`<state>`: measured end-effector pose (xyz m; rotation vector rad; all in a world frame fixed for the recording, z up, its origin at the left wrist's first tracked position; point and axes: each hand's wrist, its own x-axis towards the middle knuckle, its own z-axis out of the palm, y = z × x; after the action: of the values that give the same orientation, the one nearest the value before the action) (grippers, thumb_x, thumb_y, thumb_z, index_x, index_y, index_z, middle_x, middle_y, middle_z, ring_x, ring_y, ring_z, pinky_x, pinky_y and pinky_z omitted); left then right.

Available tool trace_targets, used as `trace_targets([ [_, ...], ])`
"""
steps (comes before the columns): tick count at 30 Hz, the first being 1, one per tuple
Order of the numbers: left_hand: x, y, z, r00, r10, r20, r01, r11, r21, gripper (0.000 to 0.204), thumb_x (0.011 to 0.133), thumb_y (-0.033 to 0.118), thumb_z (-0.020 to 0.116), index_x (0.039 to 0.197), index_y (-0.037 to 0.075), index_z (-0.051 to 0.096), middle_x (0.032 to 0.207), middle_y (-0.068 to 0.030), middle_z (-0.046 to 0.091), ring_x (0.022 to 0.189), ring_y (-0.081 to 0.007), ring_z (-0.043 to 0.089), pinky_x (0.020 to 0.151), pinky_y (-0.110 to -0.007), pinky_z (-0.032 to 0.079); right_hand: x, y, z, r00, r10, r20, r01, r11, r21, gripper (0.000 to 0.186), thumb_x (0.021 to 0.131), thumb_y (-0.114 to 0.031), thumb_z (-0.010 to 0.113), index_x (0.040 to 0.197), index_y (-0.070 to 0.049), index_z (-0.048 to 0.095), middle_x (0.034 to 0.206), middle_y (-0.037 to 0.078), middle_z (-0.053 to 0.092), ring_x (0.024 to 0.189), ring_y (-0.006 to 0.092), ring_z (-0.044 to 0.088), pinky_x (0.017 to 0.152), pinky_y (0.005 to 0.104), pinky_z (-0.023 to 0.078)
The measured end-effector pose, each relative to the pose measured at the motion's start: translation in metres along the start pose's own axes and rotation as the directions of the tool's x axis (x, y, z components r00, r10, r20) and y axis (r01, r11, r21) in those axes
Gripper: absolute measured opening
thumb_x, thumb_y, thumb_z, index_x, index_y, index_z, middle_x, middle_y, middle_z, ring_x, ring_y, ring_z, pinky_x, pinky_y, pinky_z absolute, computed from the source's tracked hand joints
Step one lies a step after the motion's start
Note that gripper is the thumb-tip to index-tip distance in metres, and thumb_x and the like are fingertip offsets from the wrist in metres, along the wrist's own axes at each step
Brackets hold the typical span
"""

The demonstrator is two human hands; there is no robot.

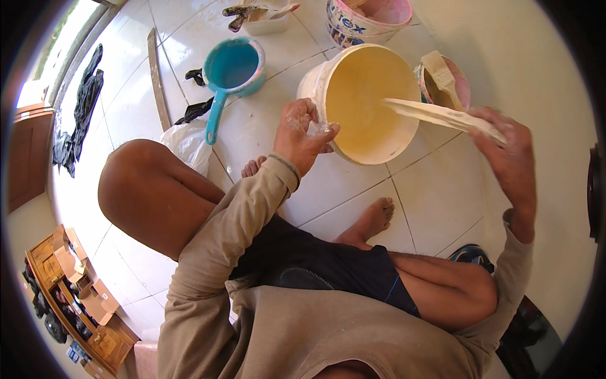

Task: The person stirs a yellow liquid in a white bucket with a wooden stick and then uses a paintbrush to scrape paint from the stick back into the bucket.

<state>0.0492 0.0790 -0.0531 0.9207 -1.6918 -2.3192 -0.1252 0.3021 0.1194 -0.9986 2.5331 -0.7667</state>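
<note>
A white bucket (370, 104) with a yellowish inside is tipped so its mouth faces me. My left hand (305, 134), smeared with white on the fingers, is closed at the bucket's left rim. In my right hand (508, 139) is a flat, pale stick (435, 115) coated in whitish material. Its far end reaches over the bucket's mouth; whether it touches the inside I cannot tell. Behind the stick stands a small pot with a wide brush (442, 76) in it.
A turquoise long-handled dipper (234, 66) stands at the left on the tiled floor. Beyond are a pink-stained bucket (368, 22) and a white tub (268, 24) with tools. A wooden strip (158, 82), black plastic (81, 110) and a white bag (187, 146) lie left. A wall (536, 82) rises right.
</note>
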Motion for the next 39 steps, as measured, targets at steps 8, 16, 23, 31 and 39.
trace_targets([
  [8, -0.004, -0.007, 0.009, 0.989, 0.132, 0.062, -0.132, 0.991, 0.005, 0.036, 0.078, 0.005, 0.075, 0.096, 0.001, 0.044, 0.117, -0.0126, 0.039, 0.107, -0.0248, 0.053, 0.063, -0.031, 0.063, 0.017, 0.058, 0.111, 0.898, -0.415, 0.146, 0.428, 0.746, -0.509, 0.025, 0.082, -0.01, 0.064, 0.105, -0.001, 0.065, 0.091, 0.011, 0.064, 0.067, 0.0261, 0.065, 0.059, 0.0341, 0.053],
  [16, -0.001, -0.007, 0.014, 0.982, 0.174, 0.079, -0.18, 0.98, 0.086, 0.034, 0.078, 0.005, 0.075, 0.095, 0.003, 0.046, 0.127, -0.0166, 0.037, 0.12, -0.0278, 0.045, 0.065, -0.031, 0.064, 0.008, 0.052, 0.106, 0.897, -0.436, 0.078, 0.439, 0.898, -0.032, 0.025, 0.083, -0.012, 0.062, 0.105, 0.001, 0.065, 0.092, 0.015, 0.066, 0.08, 0.0288, 0.066, 0.066, 0.036, 0.054],
  [23, -0.002, -0.002, 0.016, 0.987, 0.108, 0.117, -0.11, 0.994, 0.005, 0.035, 0.08, 0.004, 0.073, 0.099, 0.004, 0.045, 0.131, -0.0151, 0.035, 0.115, -0.0258, 0.05, 0.068, -0.032, 0.064, 0.018, 0.066, 0.104, 0.919, -0.394, 0.027, 0.376, 0.851, -0.368, 0.025, 0.083, -0.011, 0.062, 0.106, -0.003, 0.066, 0.095, 0.012, 0.067, 0.081, 0.0275, 0.066, 0.065, 0.0348, 0.054],
  [31, 0.0, -0.007, 0.016, 0.98, 0.14, 0.142, -0.156, 0.982, 0.108, 0.034, 0.08, 0.004, 0.073, 0.099, 0.004, 0.045, 0.134, -0.0146, 0.033, 0.114, -0.0255, 0.052, 0.066, -0.031, 0.064, 0.008, 0.047, 0.101, 0.802, -0.596, -0.033, 0.572, 0.782, -0.248, 0.021, 0.081, -0.011, 0.064, 0.101, -0.003, 0.066, 0.078, 0.008, 0.058, 0.068, 0.0234, 0.064, 0.056, 0.0338, 0.052],
  [39, -0.003, -0.008, 0.019, 0.976, 0.181, 0.125, -0.19, 0.98, 0.063, 0.033, 0.079, 0.005, 0.074, 0.097, 0.003, 0.046, 0.134, -0.0161, 0.033, 0.116, -0.0271, 0.05, 0.061, -0.031, 0.063, -0.011, 0.045, 0.118, 0.911, -0.385, 0.145, 0.411, 0.877, -0.25, 0.025, 0.08, -0.012, 0.065, 0.103, -0.003, 0.066, 0.088, 0.01, 0.064, 0.074, 0.0269, 0.065, 0.066, 0.0353, 0.054],
])
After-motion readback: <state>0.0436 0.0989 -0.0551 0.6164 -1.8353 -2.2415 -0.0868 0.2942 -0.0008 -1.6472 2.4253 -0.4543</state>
